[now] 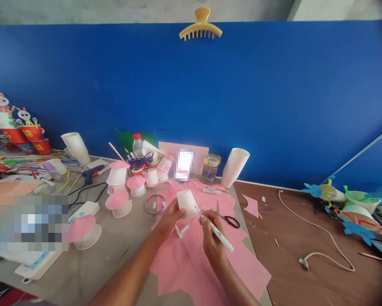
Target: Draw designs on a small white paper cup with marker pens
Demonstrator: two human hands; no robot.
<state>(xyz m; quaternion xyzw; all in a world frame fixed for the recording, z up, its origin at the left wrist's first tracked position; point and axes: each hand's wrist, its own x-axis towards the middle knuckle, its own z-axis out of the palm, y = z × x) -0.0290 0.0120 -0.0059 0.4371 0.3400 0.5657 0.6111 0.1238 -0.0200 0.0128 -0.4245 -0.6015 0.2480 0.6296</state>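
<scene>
My left hand (171, 215) is closed around a white paper cup (187, 202), holding it upside down above pink paper sheets (197, 255). My right hand (212, 237) grips a white marker pen (216, 229) like a pencil, its tip touching the cup's right side. Black-handled scissors (229, 220) lie on the pink paper just right of the hands. A small white cap-like piece (181, 230) lies under the cup.
Pink-topped cup figures (120, 203) stand to the left, with a tape roll (154, 204), a glue gun (91, 173), a glass jar (210, 168) and stacks of white cups (236, 166). A white cable (318, 240) crosses the brown table on the right, beside blue-eared cup crafts (353, 204).
</scene>
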